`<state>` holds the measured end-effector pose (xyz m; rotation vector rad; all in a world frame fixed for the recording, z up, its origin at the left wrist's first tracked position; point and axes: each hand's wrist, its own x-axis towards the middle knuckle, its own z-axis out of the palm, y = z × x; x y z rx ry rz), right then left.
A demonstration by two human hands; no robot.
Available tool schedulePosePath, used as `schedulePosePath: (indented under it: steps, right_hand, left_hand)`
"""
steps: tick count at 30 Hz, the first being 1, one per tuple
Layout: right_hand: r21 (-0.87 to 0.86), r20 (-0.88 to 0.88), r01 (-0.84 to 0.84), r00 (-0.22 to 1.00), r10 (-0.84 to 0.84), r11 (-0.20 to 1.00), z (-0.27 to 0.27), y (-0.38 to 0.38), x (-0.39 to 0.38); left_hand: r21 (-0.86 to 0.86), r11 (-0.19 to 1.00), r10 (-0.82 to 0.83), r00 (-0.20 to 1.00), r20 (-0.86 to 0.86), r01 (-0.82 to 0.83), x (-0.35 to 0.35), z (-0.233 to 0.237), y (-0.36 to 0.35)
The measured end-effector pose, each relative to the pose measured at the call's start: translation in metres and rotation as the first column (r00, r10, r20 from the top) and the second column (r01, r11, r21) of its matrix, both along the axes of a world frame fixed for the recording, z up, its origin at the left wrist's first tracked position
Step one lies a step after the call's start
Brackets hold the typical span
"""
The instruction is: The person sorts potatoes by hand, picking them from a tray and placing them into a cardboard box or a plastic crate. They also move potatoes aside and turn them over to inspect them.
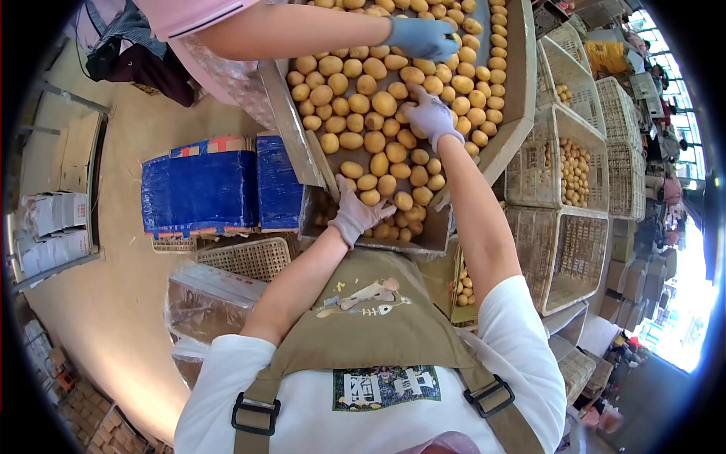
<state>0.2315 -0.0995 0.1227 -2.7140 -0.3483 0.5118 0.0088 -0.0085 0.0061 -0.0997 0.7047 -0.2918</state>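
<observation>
Fruit (376,141) lies between left hand (355,214) and right hand (432,115).

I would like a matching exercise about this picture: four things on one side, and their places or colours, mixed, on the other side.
1 left hand
2 right hand
3 co-worker's glove
4 basket

a blue
b right of the tray, some fruit inside
c mid-tray, on the fruit
d at the tray's lower end

Pairs: 1-d, 2-c, 3-a, 4-b
</observation>
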Motion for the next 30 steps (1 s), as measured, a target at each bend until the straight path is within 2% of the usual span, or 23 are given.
schedulePosePath:
  steps: [2,3,4,5,7,9,11,13,14,15,17,18,19,20,21,22,23,24,27,28,30]
  right_hand:
    - [0.219,0.048,0.106,0.992,-0.119,0.970,-0.008,-0.009,-0.001]
    - [0.352,0.095,0.135,0.979,-0.179,0.926,-0.021,-0.017,0.000]
    - [0.556,0.025,0.247,0.950,-0.312,0.794,-0.038,-0.025,0.002]
    - [0.521,-0.026,0.292,0.945,-0.327,0.802,-0.031,-0.034,-0.006]
    - [0.505,0.117,0.183,0.954,-0.278,0.843,-0.031,-0.041,-0.016]
    - [0.539,0.077,0.164,0.967,-0.243,0.826,-0.015,-0.036,-0.024]
    - [0.389,0.039,0.124,0.988,-0.150,0.913,-0.002,-0.024,-0.024]
    - [0.122,0.086,-0.036,0.996,0.025,0.992,-0.013,-0.010,-0.014]
    - [0.047,-0.030,0.000,1.000,0.001,0.999,-0.008,-0.004,-0.012]
    - [0.049,-0.002,0.070,0.998,-0.070,0.996,0.000,0.004,-0.013]
    - [0.175,0.048,0.184,0.980,-0.195,0.967,-0.007,0.005,-0.007]
    - [0.478,0.077,0.223,0.953,-0.293,0.850,-0.027,0.001,-0.003]
    - [0.580,0.044,0.264,0.934,-0.354,0.770,-0.019,0.002,-0.009]
    - [0.730,-0.169,0.374,0.910,-0.379,0.572,-0.026,-0.004,-0.009]
    - [0.800,-0.380,0.493,0.858,-0.346,0.343,-0.032,-0.012,-0.010]
    - [0.823,-0.494,0.547,0.822,-0.285,0.152,-0.031,-0.017,-0.016]
    - [0.801,-0.593,0.598,0.779,-0.205,-0.043,-0.031,-0.024,-0.021]
    - [0.787,-0.604,0.617,0.763,-0.229,-0.022,-0.029,-0.027,-0.027]
    - [0.790,-0.488,0.579,0.793,-0.364,0.201,-0.025,-0.029,-0.034]
    - [0.801,-0.368,0.508,0.835,-0.409,0.317,-0.030,-0.028,-0.034]
    - [0.802,-0.102,0.289,0.929,-0.357,0.523,-0.028,-0.016,-0.037]
  left_hand:
    - [0.013,1.000,-0.002,1.000,0.031,0.002,-0.003,-0.005,0.001]
    - [0.026,1.000,0.001,1.000,-0.028,0.000,-0.001,-0.005,0.001]
    - [0.037,0.999,0.005,0.996,-0.087,-0.002,0.001,-0.004,0.000]
    - [0.045,0.999,0.009,0.989,-0.145,-0.002,0.002,-0.005,-0.003]
    - [0.061,0.998,0.010,0.994,-0.108,-0.003,0.002,-0.001,-0.003]
    - [0.067,0.998,0.010,0.995,-0.103,-0.003,0.004,0.004,-0.003]
    - [0.068,0.998,0.018,0.993,-0.114,-0.011,0.005,0.009,-0.003]
    - [0.058,0.998,0.022,0.992,-0.126,-0.015,0.005,0.009,-0.002]
    - [0.064,0.998,0.029,0.993,-0.112,-0.022,0.005,0.010,-0.003]
    - [0.054,0.998,0.015,0.994,-0.108,-0.009,0.005,0.010,-0.002]
    - [0.029,1.000,0.010,0.994,-0.106,-0.007,0.003,0.010,0.001]
    - [0.010,1.000,0.002,0.997,-0.080,-0.001,0.002,0.007,0.002]
    - [0.027,1.000,-0.003,0.998,-0.064,0.005,0.001,0.004,0.003]
    - [0.041,0.999,-0.010,0.999,-0.047,0.012,0.000,0.001,0.003]
    - [0.052,0.998,-0.020,0.999,-0.032,0.021,0.001,-0.004,0.000]
    - [0.002,1.000,-0.007,0.993,-0.121,0.008,0.004,-0.004,0.001]
    - [0.005,1.000,0.002,0.992,-0.128,-0.002,0.006,-0.004,0.000]
    - [0.010,1.000,0.008,0.990,-0.139,-0.006,0.006,0.000,0.000]
    - [-0.027,1.000,0.012,0.995,-0.096,-0.014,0.002,0.003,0.001]
    - [-0.039,0.999,0.015,0.996,-0.082,-0.019,0.003,0.005,0.002]
    - [-0.017,1.000,0.025,0.996,-0.085,-0.026,0.005,0.010,0.002]
